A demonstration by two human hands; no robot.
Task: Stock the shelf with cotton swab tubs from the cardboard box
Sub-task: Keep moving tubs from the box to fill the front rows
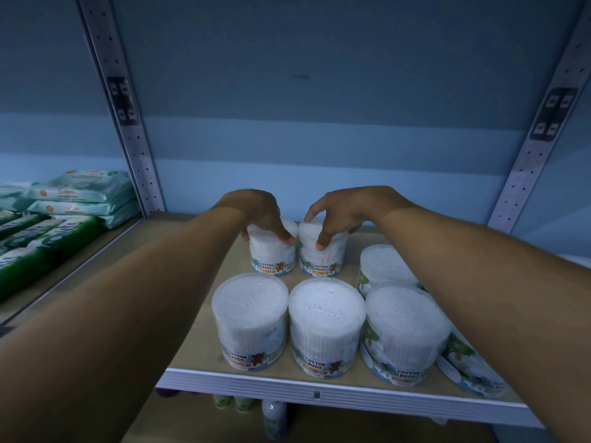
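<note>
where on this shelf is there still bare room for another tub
Bare wooden shelf board lies left of the white cotton bud tubs, up to the perforated metal upright, and behind the two tubs the hands hold. The right front is crowded.

the cotton swab tubs (250,318) are clear glossy plastic with printed paper-like labels. the shelf (204,340) board looks like matt wood, its near edge smooth white metal perhaps. perforated uprights (126,123) are dull metal. far-left wipe packs (81,195) are shiny film.

The single head view looks forward and down from close in front of the shelf (198,340) (wide-angle, uprights bowing outward), both forearms reaching in.
</note>
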